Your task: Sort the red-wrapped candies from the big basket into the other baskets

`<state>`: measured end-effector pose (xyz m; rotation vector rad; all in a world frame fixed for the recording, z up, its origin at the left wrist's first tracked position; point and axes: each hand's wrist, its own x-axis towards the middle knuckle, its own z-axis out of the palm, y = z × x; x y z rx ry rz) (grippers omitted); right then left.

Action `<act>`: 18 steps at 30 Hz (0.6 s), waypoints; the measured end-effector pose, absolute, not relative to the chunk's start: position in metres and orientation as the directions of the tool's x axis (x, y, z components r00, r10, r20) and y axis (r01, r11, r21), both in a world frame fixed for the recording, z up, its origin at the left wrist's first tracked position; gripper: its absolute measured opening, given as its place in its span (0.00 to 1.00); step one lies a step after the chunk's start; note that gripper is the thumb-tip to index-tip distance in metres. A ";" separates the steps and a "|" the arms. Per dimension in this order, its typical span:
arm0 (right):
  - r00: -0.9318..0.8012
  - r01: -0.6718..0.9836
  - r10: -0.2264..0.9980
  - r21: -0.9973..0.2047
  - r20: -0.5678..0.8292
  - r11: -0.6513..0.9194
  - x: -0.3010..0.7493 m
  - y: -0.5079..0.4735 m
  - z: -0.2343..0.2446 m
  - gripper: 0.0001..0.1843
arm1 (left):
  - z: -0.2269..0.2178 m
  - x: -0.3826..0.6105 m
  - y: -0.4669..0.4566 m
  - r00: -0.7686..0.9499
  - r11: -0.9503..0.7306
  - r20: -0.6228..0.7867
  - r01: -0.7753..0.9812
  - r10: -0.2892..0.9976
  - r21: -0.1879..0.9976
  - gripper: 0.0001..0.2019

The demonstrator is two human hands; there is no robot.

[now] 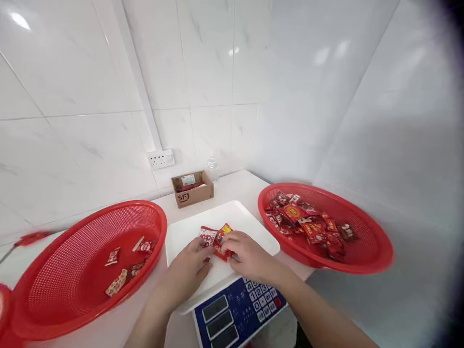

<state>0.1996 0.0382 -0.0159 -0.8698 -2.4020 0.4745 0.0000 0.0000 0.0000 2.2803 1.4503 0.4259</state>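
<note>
Head view: white scale tray [241, 220] between two red baskets [90, 263]
Left hand [190, 266]: half-curled at white-patterned packet [208, 234], grip unclear
Right hand [248, 256]: pinching red-and-yellow packet [221, 238]

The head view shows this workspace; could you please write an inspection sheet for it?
Surface: white table, bearing a scale with a white tray.
Job's things: dotted packet and red-and-yellow packet over the tray; left basket holds a few packets, right basket many.
Clutter: open cardboard box, clear bottle.
Hands: left hand touches the dotted packet; right hand touches the red-and-yellow packet.
Cables: thin grey length at far left, too blurred to tell.
Surroundings: tiled wall with a socket.
</note>
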 end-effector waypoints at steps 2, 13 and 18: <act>-0.640 0.507 0.684 -0.477 0.350 0.718 0.199 0.037 -0.016 0.09 | 0.000 0.001 -0.001 0.412 -0.378 0.039 0.789 0.910 0.485 0.18; -0.626 0.544 0.691 -0.434 0.361 0.719 0.197 0.039 -0.021 0.10 | 0.014 0.002 -0.007 0.402 -0.342 0.007 0.770 0.916 0.538 0.17; -0.577 0.607 0.730 -0.406 0.366 0.683 0.196 0.041 -0.024 0.09 | 0.012 0.000 -0.009 0.397 -0.354 0.011 0.805 0.918 0.477 0.19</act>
